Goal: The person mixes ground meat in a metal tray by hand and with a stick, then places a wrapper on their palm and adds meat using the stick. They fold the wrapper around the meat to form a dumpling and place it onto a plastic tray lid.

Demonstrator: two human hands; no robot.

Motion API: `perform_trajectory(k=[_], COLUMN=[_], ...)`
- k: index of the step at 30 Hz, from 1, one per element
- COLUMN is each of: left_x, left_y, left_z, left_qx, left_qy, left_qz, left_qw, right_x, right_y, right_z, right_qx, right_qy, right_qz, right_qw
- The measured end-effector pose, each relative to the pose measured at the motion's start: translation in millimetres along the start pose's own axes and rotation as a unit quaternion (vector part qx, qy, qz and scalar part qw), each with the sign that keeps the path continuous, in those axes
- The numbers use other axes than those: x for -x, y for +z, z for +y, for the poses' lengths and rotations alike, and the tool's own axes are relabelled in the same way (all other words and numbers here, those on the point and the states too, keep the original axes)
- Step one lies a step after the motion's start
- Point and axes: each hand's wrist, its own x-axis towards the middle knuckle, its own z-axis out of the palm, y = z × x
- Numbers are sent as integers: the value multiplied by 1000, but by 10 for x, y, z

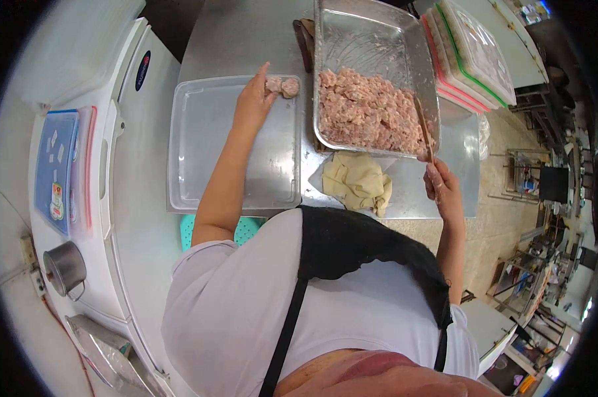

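Over the upper right of a clear plastic tray [213,159], my left hand [254,102] has its fingers apart, beside two small meat balls [289,87] at the tray's corner. My right hand [442,185] is closed on the handle of a thin wooden utensil [424,126]. The utensil's far part lies against the ground meat [368,109] at the right side of a deep metal pan [408,33]. A crumpled yellow cloth [356,182] lies just below the pan.
Stacked lidded containers [474,53] stand right of the pan on the metal table [461,175]. A white freezer [143,198] is at the left, with a metal pot [65,268] and flat containers [61,172]. A turquoise basket [247,229] shows below the tray.
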Motion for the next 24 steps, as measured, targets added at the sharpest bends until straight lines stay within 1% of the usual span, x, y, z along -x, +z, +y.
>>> perform_trajectory(k=[2, 3, 4, 5, 6, 7, 8, 10, 11, 12, 13, 14, 16, 17, 19, 20, 21, 22, 23, 24], left_x=[-29, -33, -37, -34, -8, 42, 97, 225, 321, 440, 558, 670, 914, 1027, 1218, 1273, 1309, 1354, 1413, 1464], left_y=[55, 42, 10, -15, -42, -86, -111, -208, -206, -130, -27, 83, 360, 513, 790, 877, 934, 980, 1017, 1030], left_z=[-20, 13, 69, 130, 171, 214, 306, 757, 968, 1136, 1321, 1508, 1812, 1885, 1958, 1984, 2037, 2087, 2143, 2234], left_qx=[-51, -50, -34, -18, -20, -64, -107, -99, -88, -94, -67, -40, -1, -7, -5, -10, -10, -10, -15, -62], left_qy=[20, 27, -2, -30, -23, 28, 79, 87, 88, 90, 132, 172, 174, 173, 198, 195, 210, 224, 219, 220], left_qz=[3, -3, -23, -45, -53, -21, 12, -9, -23, -26, -59, -91, -157, -158, -220, -219, -234, -249, -247, -205], left_qw=[999, 998, 999, 998, 998, 997, 991, 991, 992, 991, 987, 980, 972, 972, 955, 956, 949, 942, 944, 952], right_x=[-87, -165, -237, -296, -348, -403, -469, -597, -644, -689, -745, -829, -993, -1034, -1085, -1059, -1026, -983, -918, -762], right_y=[-73, -133, -211, -303, -447, -605, -730, -949, -1009, -1030, -1040, -1044, -994, -944, -843, -825, -812, -798, -768, -735], right_z=[25, 46, 75, 109, 114, 91, 46, -40, -63, -91, -93, -37, 175, 300, 457, 485, 491, 498, 494, 425], right_qx=[7, 129, 249, 363, 429, 490, 485, 581, 576, 601, 625, 621, 566, 561, 562, 588, 584, 577, 569, 532], right_qy=[2, -119, -232, -335, -280, -225, -220, -193, -192, -222, -253, -256, -399, -402, -349, -325, -330, -316, -302, -353], right_qz=[-6, 23, 52, 80, 73, 62, 67, -8, -6, -12, -17, -17, 17, 17, -44, -56, -58, -75, -92, -79], right_qw=[1000, 984, 939, 866, 856, 840, 844, 791, 795, 768, 738, 740, 721, 723, 749, 738, 739, 750, 760, 766])
